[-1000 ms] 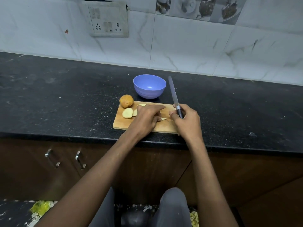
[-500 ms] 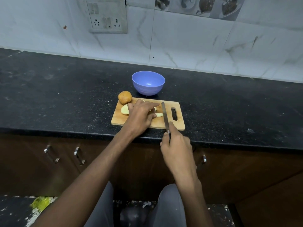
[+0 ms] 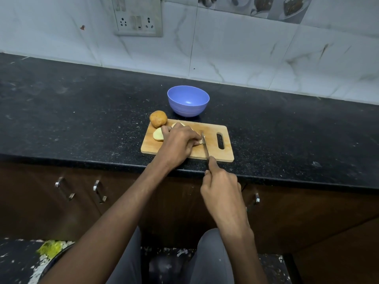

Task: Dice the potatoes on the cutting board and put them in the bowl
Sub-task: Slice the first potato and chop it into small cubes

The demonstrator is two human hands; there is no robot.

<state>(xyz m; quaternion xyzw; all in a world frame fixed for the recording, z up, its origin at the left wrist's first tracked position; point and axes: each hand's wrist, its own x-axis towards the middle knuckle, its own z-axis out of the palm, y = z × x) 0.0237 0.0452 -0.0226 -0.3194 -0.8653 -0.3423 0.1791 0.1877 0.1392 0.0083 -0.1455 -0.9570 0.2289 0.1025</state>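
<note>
While the left hand (image 3: 178, 145) is pressing down on a potato piece (image 3: 198, 141) near the middle of the cutting board (image 3: 215, 140), I am noting that its fingers are curling over the piece and pinning it — most of the piece is hiding under the hand. The right hand (image 3: 222, 190) is wrapping around the handle of the knife (image 3: 205, 145), forefinger lying along the top; the blade is standing just beside the left fingertips, its tip touching the piece. I am seeing a cut half (image 3: 158, 134) lying flat at the board's left side, partly under the left hand, and another pale piece (image 3: 178, 125) peeking out behind the knuckles. A whole potato (image 3: 158, 119) is sitting at the board's far-left corner. The blue bowl (image 3: 188, 101) is standing on the black counter (image 3: 82, 111) just behind the board — I am seeing nothing inside it.
</note>
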